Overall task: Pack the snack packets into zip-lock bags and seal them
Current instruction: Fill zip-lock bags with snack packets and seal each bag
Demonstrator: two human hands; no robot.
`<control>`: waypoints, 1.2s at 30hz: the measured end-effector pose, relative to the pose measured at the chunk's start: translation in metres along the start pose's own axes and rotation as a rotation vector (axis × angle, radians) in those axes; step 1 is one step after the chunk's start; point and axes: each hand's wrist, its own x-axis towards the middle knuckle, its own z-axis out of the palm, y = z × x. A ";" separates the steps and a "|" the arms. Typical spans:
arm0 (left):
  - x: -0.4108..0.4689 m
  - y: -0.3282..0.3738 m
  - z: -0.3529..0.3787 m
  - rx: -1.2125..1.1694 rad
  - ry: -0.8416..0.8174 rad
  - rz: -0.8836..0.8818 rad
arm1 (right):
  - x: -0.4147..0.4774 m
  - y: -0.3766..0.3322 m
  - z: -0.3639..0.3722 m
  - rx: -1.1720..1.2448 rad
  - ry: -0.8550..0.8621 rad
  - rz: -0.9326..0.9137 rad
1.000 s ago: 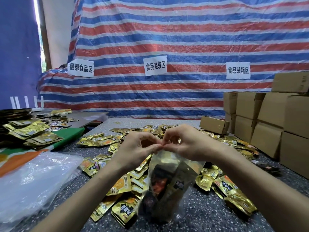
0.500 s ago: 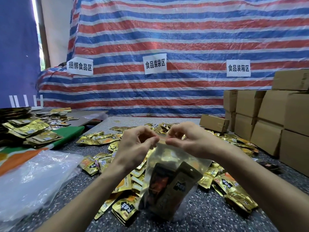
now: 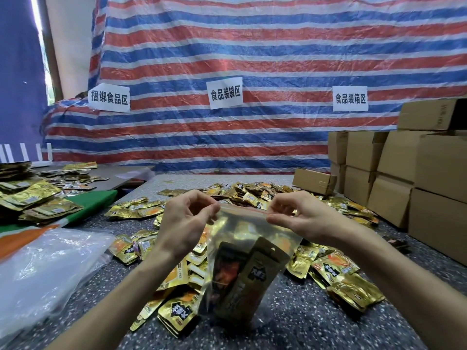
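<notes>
Backdrop: a striped tarp (image 3: 252, 59) is hanging across the whole rear, with cardboard boxes (image 3: 404, 173) stacked at your right.

Work surface: you are working over a speckled tabletop (image 3: 290, 324). A broad pile of loose gold snack packets (image 3: 336, 269) is lying across it, reaching from near your wrists to the far edge. A sheaf of clear plastic (image 3: 45, 269) is lying at your left, well apart from the pile.

Task item: you are holding the zip-lock bag (image 3: 267, 238) upright between your two hands, above the near edge of the pile. Its bottom is hanging near or on the tabletop; I cannot tell which. Packets are sitting inside it, a dark one (image 3: 227, 269) and a gold one (image 3: 260, 274) leaning together.

Step, as I judge it: filling is done for this bag and you are sealing it.

Hands: your left hand (image 3: 184, 221) is pinching the left top corner between thumb and forefinger, the other fingers curled. Your right hand (image 3: 303, 218) is pinching the right top corner the same way. The two hands are standing apart, both forearms reaching in from below.

Closure: the red zip strip (image 3: 242, 210) is stretching straight between the two pinches. Whether it is mated along its whole length, I cannot tell.

Next move, judged: it is calling for a firm pinch along the strip end to end, then a check for gaps before you set the bag aside.
</notes>
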 end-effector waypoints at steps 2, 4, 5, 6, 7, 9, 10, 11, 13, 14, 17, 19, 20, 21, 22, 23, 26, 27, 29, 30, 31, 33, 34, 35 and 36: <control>0.001 -0.003 0.000 0.003 0.011 -0.006 | -0.002 0.005 -0.002 -0.018 0.004 0.010; 0.003 -0.005 0.000 0.004 0.020 -0.009 | -0.005 0.008 -0.004 -0.028 0.009 0.019; 0.003 -0.006 0.000 0.008 0.023 -0.008 | -0.007 0.010 -0.005 -0.024 0.016 0.020; 0.004 -0.007 0.000 0.014 0.026 -0.006 | -0.008 0.010 -0.006 -0.019 0.023 0.021; 0.004 -0.007 0.001 0.019 0.028 -0.005 | -0.009 0.011 -0.006 -0.018 0.028 0.023; 0.005 -0.009 0.000 0.019 0.034 -0.005 | -0.010 0.012 -0.007 -0.025 0.022 0.035; 0.005 -0.010 0.000 0.015 0.036 -0.005 | -0.011 0.013 -0.008 -0.030 0.019 0.041; 0.005 -0.010 -0.001 0.011 0.036 -0.006 | -0.012 0.013 -0.008 -0.038 0.020 0.044; 0.005 -0.012 -0.003 0.011 0.034 -0.006 | -0.014 0.014 -0.008 -0.057 0.030 0.042; 0.005 -0.013 -0.004 0.014 0.036 -0.006 | -0.015 0.014 -0.008 -0.068 0.033 0.041; 0.006 -0.015 -0.006 0.014 0.054 -0.011 | -0.017 0.014 -0.007 -0.093 0.040 0.050; 0.007 -0.017 -0.007 0.009 0.061 -0.021 | -0.019 0.016 -0.007 -0.082 0.023 0.071; 0.007 -0.018 -0.008 0.008 0.066 -0.026 | -0.020 0.017 -0.008 -0.074 0.015 0.079; 0.007 -0.019 -0.008 0.006 0.070 -0.031 | -0.021 0.017 -0.008 -0.067 0.010 0.084; 0.007 -0.020 -0.009 0.001 0.071 -0.036 | -0.022 0.018 -0.008 -0.072 0.011 0.087; 0.007 -0.020 -0.010 0.000 0.067 -0.036 | -0.023 0.019 -0.009 -0.091 0.019 0.085; 0.008 -0.020 -0.007 0.026 0.033 -0.031 | -0.027 0.022 -0.011 -0.175 0.041 0.074; 0.008 -0.019 -0.004 0.029 0.024 -0.039 | -0.028 0.023 -0.012 -0.185 0.053 0.072; 0.009 -0.015 0.004 0.006 0.001 -0.058 | -0.031 0.026 -0.010 -0.144 0.121 0.059; 0.008 -0.012 0.009 -0.015 -0.022 -0.064 | -0.033 0.028 -0.007 -0.079 0.178 0.062; 0.008 -0.009 0.015 -0.039 -0.049 -0.069 | -0.036 0.030 -0.003 0.023 0.230 0.079; 0.007 -0.001 0.028 -0.093 -0.102 -0.072 | -0.042 0.032 0.008 0.244 0.251 0.181; 0.006 0.003 0.035 -0.118 -0.120 -0.070 | -0.045 0.035 0.014 0.308 0.203 0.258; 0.005 0.007 0.042 -0.140 -0.135 -0.065 | -0.048 0.037 0.021 0.322 0.135 0.327; 0.005 0.012 0.050 -0.168 -0.150 -0.063 | -0.051 0.039 0.029 0.304 0.057 0.369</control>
